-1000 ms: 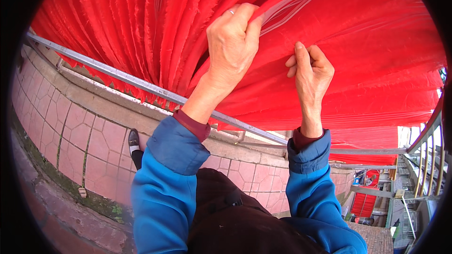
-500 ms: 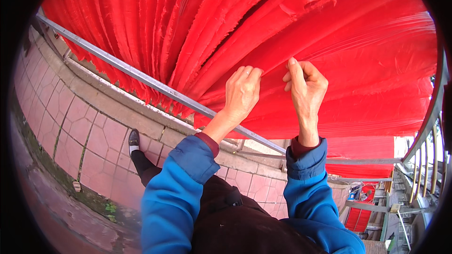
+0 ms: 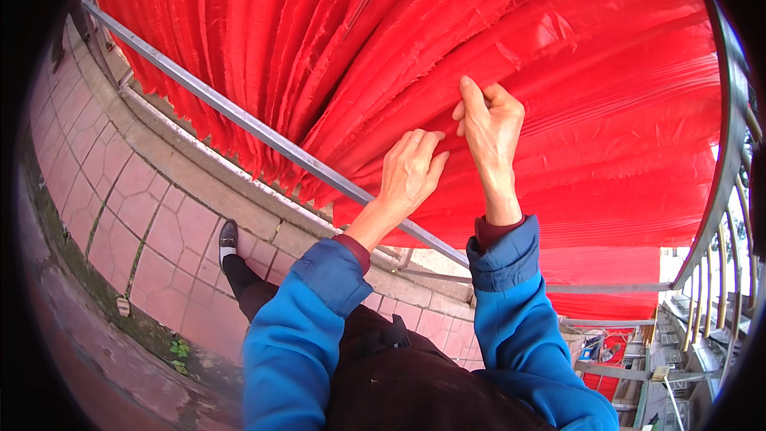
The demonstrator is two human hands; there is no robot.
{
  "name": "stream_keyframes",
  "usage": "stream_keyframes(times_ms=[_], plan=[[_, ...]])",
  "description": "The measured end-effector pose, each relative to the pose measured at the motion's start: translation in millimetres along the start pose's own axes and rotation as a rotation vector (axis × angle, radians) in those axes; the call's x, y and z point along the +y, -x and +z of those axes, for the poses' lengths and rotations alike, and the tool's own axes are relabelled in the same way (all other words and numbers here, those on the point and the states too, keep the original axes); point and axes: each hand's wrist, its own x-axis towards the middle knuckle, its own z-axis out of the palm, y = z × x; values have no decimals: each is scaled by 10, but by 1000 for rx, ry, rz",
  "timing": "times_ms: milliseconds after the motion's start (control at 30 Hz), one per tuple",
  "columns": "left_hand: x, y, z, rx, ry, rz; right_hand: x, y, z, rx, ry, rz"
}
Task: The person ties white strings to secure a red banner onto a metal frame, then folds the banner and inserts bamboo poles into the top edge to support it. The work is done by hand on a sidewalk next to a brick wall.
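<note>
A broad mass of red cloth point(image 3: 263, 40) hangs in many long folds with frayed edges in front of me. My left hand point(image 3: 408, 172) is over its lower part, fingers bent forward and the thumb standing apart from them; no cloth shows gripped there. Just right of it and a little higher, my right hand point(image 3: 492, 129) has its fingers curled in and its thumb stretched up along them. Whatever those curled fingers may hold is hidden. A grey metal rail point(image 3: 263, 137) slants past the cloth's lower edge and behind my left wrist.
Pink paving tiles point(image 3: 171, 227) cover the ground at left, beside a pale curb point(image 3: 231, 179). My dark shoe point(image 3: 228, 233) stands on the tiles. A curved metal railing point(image 3: 722, 152) bounds the right side. More red cloth point(image 3: 606, 267) hangs beyond, lower right.
My right hand has shifted left and up, closer to my left hand. My left hand has dropped slightly, its thumb now apart from the fingers. The view has turned a little.
</note>
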Motion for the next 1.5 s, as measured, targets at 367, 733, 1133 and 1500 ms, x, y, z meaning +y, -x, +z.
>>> stream_keyframes(times_ms=[367, 733, 1133, 1500], plan=[[36, -774, -119, 250, -168, 8, 124, 150, -253, -95, 3, 13], [-187, -852, -190, 272, -107, -7, 301, 231, -426, 34, -6, 41], [-121, -719, -94, 159, -14, -87, 375, 286, -501, 24, 17, 74], [-212, 21, -149, -112, -138, -107, 286, 390, -363, -69, 31, 133]])
